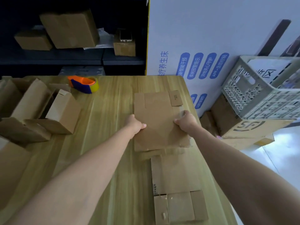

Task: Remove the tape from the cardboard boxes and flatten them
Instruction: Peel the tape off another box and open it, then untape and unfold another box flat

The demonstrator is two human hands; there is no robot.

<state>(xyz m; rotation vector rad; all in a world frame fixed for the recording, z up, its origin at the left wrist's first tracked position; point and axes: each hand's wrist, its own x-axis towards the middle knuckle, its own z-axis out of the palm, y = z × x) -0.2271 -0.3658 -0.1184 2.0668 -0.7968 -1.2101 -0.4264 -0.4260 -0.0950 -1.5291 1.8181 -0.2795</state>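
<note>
A flattened brown cardboard box (pixel 158 117) lies at the right side of the wooden table (pixel 105 127). My left hand (pixel 134 124) grips its left edge, thumb on top. My right hand (pixel 185 120) grips its right edge, where a strip of clear tape shows. A second flattened box (pixel 175 184) lies nearer to me, partly under the first one. Several unflattened cardboard boxes (pixel 48 111) stand and lie at the table's left side.
An orange and blue tape dispenser (pixel 83 83) sits at the table's back. Off the right edge stand a grey plastic crate (pixel 259 95) on a large carton (pixel 243 125) and a white printed board (pixel 203 46). Dark shelves (pixel 73 59) with boxes rise behind.
</note>
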